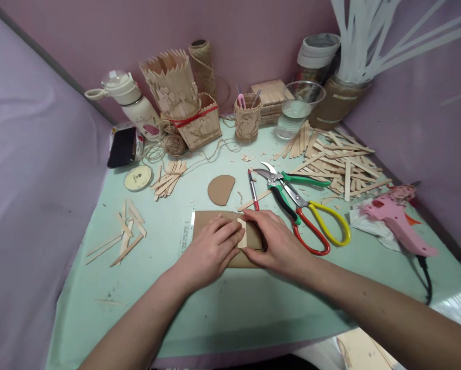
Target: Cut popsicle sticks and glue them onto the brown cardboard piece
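Observation:
A brown cardboard piece (205,218) lies flat near the front middle of the green table, partly over a clear ruler (185,239). On the cardboard is a short pale wooden stick piece (243,237), standing roughly lengthwise away from me. My left hand (215,244) rests over the cardboard with its fingertips pressed against the left side of this piece. From the right, my right hand (272,239) pinches the piece at its far and near ends between fingers and thumb. Just beyond lies a cardboard disc (221,190) with one straight edge.
Pruning shears (280,180), scissors (307,203) and a marker (253,190) lie behind my right hand. A pink glue gun (402,221) is far right. Wooden sticks (346,159) pile up behind. A water cup (295,110), bottle (140,110) and stick-covered pots stand along the back.

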`<state>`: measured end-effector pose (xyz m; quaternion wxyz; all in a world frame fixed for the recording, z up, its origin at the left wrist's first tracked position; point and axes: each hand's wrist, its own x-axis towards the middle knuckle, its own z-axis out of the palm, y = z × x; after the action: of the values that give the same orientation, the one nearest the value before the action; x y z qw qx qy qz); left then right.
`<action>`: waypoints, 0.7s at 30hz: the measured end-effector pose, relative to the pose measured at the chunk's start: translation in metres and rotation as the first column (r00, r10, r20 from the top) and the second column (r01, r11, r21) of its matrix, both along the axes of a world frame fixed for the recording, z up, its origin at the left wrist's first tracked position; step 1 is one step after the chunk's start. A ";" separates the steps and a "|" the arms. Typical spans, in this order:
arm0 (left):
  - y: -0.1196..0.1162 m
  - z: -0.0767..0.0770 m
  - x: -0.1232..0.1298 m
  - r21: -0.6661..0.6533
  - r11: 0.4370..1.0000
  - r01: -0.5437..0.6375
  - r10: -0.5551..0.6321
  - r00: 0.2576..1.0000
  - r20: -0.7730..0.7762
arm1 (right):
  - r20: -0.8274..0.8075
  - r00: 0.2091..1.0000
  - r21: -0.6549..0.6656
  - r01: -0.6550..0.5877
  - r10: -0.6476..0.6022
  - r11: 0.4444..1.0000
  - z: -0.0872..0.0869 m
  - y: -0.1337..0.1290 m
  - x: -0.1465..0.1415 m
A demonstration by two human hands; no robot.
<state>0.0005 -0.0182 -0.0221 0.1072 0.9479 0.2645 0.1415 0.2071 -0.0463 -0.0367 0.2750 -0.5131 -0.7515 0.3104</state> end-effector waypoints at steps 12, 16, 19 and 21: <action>-0.016 -0.019 -0.005 0.114 0.993 -0.030 0.033 0.999 -0.024 | 0.009 1.000 0.009 0.009 -0.009 1.000 0.000 0.001 -0.001; -0.020 -0.019 -0.006 0.127 0.991 -0.052 0.064 0.994 -0.089 | 0.022 1.000 0.000 0.002 -0.002 1.000 0.000 0.001 -0.002; -0.021 -0.015 -0.003 0.149 0.988 -0.048 0.068 0.989 -0.130 | 0.009 1.000 -0.008 -0.009 0.010 1.000 0.004 0.001 0.002; -0.021 -0.012 -0.002 0.156 0.986 -0.054 0.076 0.987 -0.139 | -0.016 1.000 0.023 0.000 0.000 1.000 0.009 0.003 0.007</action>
<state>-0.0012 -0.0393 -0.0344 0.0109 0.9519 0.2908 0.0957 0.2144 -0.0438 -0.0280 0.2867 -0.5074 -0.7528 0.3058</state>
